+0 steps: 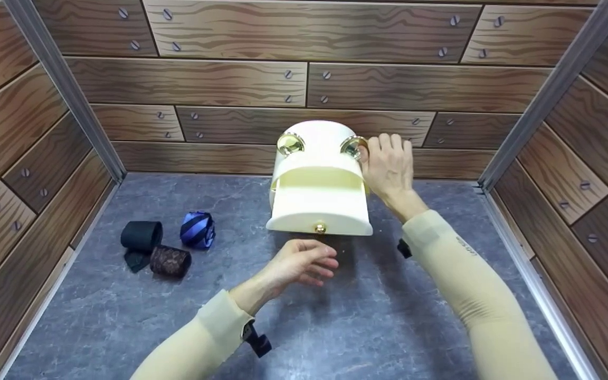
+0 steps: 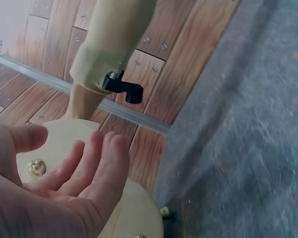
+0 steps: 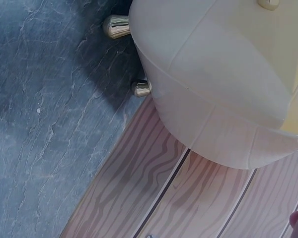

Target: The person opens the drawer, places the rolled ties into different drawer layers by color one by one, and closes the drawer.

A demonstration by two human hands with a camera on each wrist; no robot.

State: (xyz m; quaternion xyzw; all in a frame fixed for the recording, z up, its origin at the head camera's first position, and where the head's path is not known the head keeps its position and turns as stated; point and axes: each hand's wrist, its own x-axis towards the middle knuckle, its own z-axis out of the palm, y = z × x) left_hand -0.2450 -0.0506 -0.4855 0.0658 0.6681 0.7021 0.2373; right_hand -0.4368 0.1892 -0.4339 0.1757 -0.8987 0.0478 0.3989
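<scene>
The left hand (image 1: 298, 261) is relaxed and holds nothing, its fingers gently bent and the thumb spread from them, just on the near side of the drawer (image 1: 296, 223). The right hand (image 1: 390, 163) is at the right side of the small chest (image 1: 321, 132), its thumb side against a shiny gold disc (image 1: 354, 146) with a scalloped rim; whether it pinches the disc I cannot tell.

The chest is smooth, glossy and cream-white, perhaps plastic, with a rounded top and curved sides. A matching gold disc (image 1: 290, 143) sits on its left side, and rounded gold feet (image 3: 141, 89) jut from its underside. It stands on the tabletop (image 1: 304, 327) near the back wall (image 1: 230, 84), in the middle, front towards the person. The drawer is pulled well out in that same direction, its front-to-back axis running from the back wall to the person. A round gold knob (image 1: 320, 228) sits midway across its bowed front, and its smooth, pale floor shows inside.

To the left lie three rolled neckties: a shiny blue striped one (image 1: 197, 230), a plain dark one (image 1: 141, 235) with its end poking out, and a patterned brown one (image 1: 170, 261) beside it. The tabletop is grey with marbled veining; the wall bears wood-grain planks and printed screws.
</scene>
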